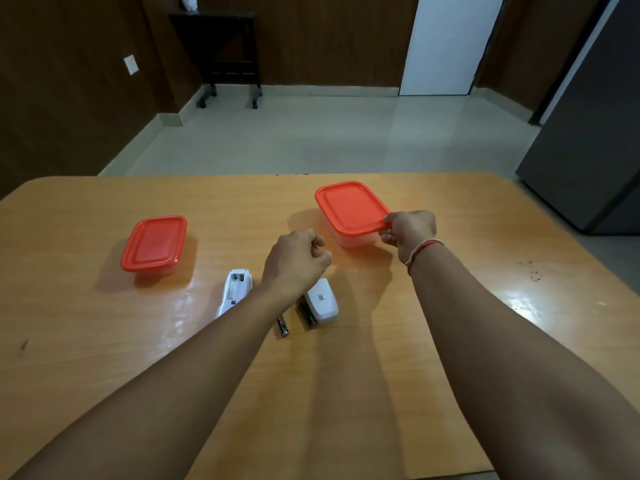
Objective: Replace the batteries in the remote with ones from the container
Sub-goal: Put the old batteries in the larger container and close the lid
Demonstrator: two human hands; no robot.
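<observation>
Pinching the near corner of the right container's lid [349, 206], right grip [408, 233] holds; left grip [298, 261] clenched empty

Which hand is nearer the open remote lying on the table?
Left. The left hand hovers, loosely curled, just right of the remote, its forearm crossing the remote's lower end. The right hand is farther right, gripping the lid corner of the right container.

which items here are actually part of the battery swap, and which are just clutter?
In play:
- white remote, battery bay open and empty
- white battery cover lying loose
- dark batteries on the table
- clear container with red lid, right hand at the lid's corner
- left hand, loosely closed

Lying about:
- second red-lidded container, shut, untouched
- dark stand on castors
- grey fridge
</observation>
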